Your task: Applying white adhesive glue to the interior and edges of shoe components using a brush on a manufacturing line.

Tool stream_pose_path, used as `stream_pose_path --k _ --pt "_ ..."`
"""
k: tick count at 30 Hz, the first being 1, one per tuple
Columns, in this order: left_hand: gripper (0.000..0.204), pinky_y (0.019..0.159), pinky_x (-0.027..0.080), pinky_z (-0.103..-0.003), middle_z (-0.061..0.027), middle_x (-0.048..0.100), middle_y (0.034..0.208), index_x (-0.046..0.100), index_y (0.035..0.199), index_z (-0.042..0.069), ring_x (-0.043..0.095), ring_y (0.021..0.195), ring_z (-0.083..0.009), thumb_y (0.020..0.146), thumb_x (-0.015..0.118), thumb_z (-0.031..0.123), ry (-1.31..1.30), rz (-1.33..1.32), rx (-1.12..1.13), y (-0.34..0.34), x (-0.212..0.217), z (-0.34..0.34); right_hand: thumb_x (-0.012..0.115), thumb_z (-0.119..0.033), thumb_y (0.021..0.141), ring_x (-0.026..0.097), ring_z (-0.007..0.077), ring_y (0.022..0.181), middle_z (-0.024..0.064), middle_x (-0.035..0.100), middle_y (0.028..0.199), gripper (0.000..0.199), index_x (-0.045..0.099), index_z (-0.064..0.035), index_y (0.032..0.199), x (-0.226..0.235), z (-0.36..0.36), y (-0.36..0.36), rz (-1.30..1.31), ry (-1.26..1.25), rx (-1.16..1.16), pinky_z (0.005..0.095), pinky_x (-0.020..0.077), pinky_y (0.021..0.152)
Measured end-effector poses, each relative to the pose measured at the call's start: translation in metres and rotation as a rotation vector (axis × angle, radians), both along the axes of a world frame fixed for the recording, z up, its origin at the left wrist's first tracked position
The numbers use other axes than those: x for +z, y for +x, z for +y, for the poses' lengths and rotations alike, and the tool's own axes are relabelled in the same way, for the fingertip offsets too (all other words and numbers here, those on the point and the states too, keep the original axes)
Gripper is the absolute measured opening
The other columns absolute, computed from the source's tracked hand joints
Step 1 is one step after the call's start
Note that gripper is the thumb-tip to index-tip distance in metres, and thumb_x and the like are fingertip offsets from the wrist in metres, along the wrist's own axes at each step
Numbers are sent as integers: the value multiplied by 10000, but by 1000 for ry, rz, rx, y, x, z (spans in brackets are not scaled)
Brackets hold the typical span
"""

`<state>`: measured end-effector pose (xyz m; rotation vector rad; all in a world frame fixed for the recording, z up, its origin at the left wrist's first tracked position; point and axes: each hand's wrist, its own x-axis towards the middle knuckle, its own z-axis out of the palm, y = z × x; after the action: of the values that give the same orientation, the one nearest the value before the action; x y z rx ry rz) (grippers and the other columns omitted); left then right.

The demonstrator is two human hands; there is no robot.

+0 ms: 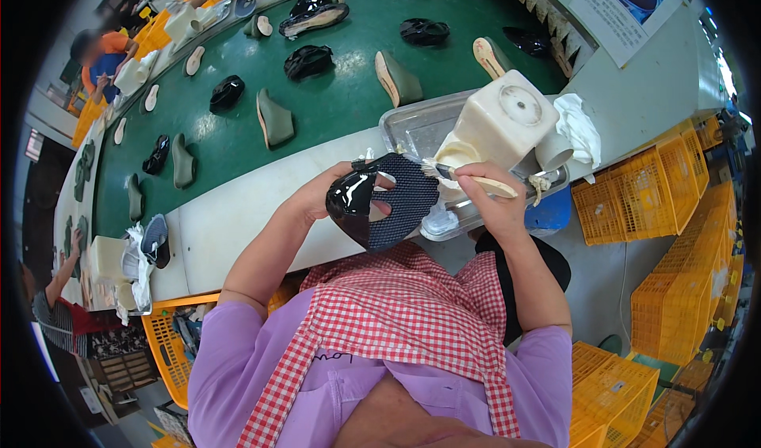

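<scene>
My left hand (319, 192) grips a shoe upper (406, 204), glossy black outside with a dark woven-looking inner side turned up; fingers show through its opening. In my right hand (493, 202) is a brush (495, 186) with a pale wooden handle, held between thumb and fingers. Its bristle end meets the right edge of the upper. Just beyond that hand, a cream plastic container (515, 109) lies tilted in a metal tray (406, 120), its wide mouth facing the brush. Clear plastic (441, 223) hangs at the tray's near edge.
A green conveyor belt (333, 99) carries black uppers and grey-green wedge soles (274, 118). White cloth (578, 131) lies right of the container. Yellow crates (644, 186) stack at right; another crate (162, 345) stands lower left. Co-workers (107, 60) work along the belt's left side.
</scene>
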<state>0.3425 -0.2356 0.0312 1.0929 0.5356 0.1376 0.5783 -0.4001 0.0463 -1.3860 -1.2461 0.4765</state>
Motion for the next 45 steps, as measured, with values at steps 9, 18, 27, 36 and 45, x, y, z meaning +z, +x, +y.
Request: stream_pose_path --k 9,18,27,36,45 --pt "394 565 603 -348 -203 566 1181 578 1139 -45 664 922 -369 890 626 256 -19 -109 151 1 3 7 668 -80 826 628 121 772 57 682 845 95 685 -16 894 -18 -8 0 118 -158 -89 252 489 714" --pt "423 610 591 -341 -150 520 1239 544 1192 -14 633 982 -372 884 645 258 -103 -243 416 18 -9 -3 662 -85 833 622 110 762 53 681 842 98 688 -17 899 -12 -11 -9 152 -203 -69 242 489 706" --pt "561 804 546 -349 -167 430 1334 268 1460 59 593 1060 -294 980 498 232 306 -480 498 32 -11 -14 657 -42 813 605 229 779 86 654 828 82 688 -27 888 -16 -2 -6 -135 84 -28 313 462 721" --pt "585 860 485 -335 -163 513 1270 249 1472 50 601 976 -205 983 500 249 619 -527 468 45 -9 -51 684 -34 767 567 255 755 91 622 800 63 647 -10 813 -19 6 -16 -321 97 -74 336 429 698" --pt "502 632 473 -246 -95 633 1087 546 1246 16 560 733 -111 922 580 398 174 -197 251 39 -2 -35 690 -37 769 579 272 757 97 638 809 99 673 -17 864 -22 7 -9 -392 175 -198 346 451 688"
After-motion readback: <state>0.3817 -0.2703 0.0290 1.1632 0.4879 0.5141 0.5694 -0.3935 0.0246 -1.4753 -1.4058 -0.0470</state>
